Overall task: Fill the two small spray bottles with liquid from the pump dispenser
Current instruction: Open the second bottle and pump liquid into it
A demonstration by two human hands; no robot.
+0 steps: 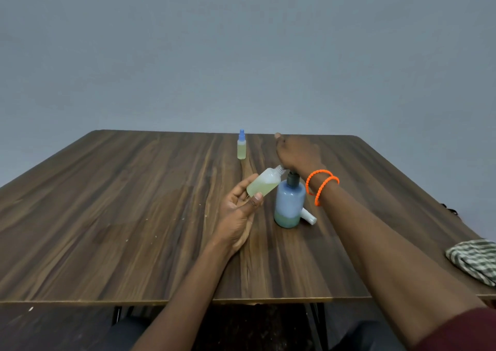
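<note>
My left hand point(243, 211) holds an uncapped small spray bottle point(264, 183), tilted, with its open neck up against the nozzle of the pump dispenser point(289, 203). The bottle is partly full of pale yellow-green liquid. The dispenser is a blue bottle with a dark pump head and a low band of greenish liquid at its bottom. My right hand point(298, 153) rests palm-down on the pump head and hides it. A second small spray bottle point(241, 147), with a blue spray cap on and yellowish liquid inside, stands upright farther back on the table.
A white spray cap point(308, 216) lies on the wooden table point(120, 216) just right of the dispenser. A checked cloth point(475, 259) sits at the table's right edge. Two orange bangles point(322, 187) circle my right wrist. A grey wall stands behind.
</note>
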